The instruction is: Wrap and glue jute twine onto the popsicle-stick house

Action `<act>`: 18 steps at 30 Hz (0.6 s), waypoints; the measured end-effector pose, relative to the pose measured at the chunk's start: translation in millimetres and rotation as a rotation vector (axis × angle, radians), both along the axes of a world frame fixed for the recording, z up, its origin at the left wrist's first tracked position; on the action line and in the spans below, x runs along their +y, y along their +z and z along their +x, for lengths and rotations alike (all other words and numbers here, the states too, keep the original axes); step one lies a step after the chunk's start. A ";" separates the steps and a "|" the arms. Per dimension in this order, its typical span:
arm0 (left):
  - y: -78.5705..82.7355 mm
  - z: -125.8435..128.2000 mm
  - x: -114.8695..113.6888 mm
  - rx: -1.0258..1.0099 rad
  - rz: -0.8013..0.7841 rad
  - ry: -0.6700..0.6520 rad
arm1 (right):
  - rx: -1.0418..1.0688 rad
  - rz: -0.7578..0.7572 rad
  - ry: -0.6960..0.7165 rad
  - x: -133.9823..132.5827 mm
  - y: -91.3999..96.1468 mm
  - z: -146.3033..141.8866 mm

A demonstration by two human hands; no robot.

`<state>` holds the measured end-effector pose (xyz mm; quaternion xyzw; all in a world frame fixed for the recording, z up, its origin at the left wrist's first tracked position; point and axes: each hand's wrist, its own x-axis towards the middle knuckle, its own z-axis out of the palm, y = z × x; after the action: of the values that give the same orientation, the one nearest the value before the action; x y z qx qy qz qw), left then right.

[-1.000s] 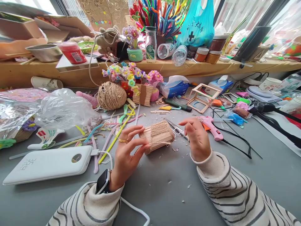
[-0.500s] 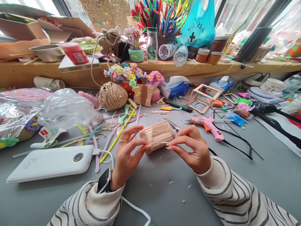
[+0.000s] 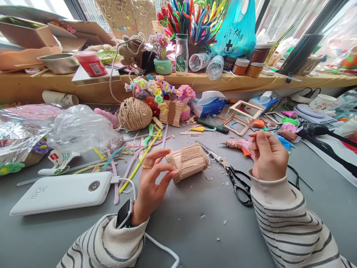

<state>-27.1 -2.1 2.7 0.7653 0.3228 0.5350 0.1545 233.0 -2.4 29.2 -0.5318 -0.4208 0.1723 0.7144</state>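
We see the wooden pot (image 3: 187,162), banded with twine, on its side on the grey table (image 3: 195,230). Our left hand (image 3: 150,182) pinches its left end. Our right hand (image 3: 268,156) hovers curled above the glue gun (image 3: 237,143); we cannot tell whether it grips anything. Scissors (image 3: 237,182) lie between.

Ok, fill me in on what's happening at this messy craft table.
A person in a striped sweater works at a cluttered grey table. Their left hand pinches one end of a twine-wrapped stick box that lies on its side. Their right hand is off to the side over a pink glue gun, fingers curled; whether it grips the gun is unclear. Scissors lie between the hands, and a ball of twine sits behind.
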 end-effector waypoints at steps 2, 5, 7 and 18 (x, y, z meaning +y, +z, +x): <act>-0.6 -1.2 -0.1 0.017 0.012 0.033 | 0.001 -0.008 -0.074 2.2 1.9 9.5; -1.0 -2.8 -0.1 0.018 0.035 0.088 | -0.192 0.039 -0.094 0.0 4.8 17.7; -1.0 -3.4 -0.2 0.001 0.065 0.129 | -0.478 -0.026 0.014 -3.0 4.5 19.4; 2.9 -2.1 0.2 0.051 0.176 0.123 | -1.036 -0.060 0.010 -3.0 -3.9 2.5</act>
<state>-29.3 -1.8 5.7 0.7681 0.3248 0.5499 0.0454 235.5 -5.3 25.3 -0.5658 -0.7166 -0.0981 0.3960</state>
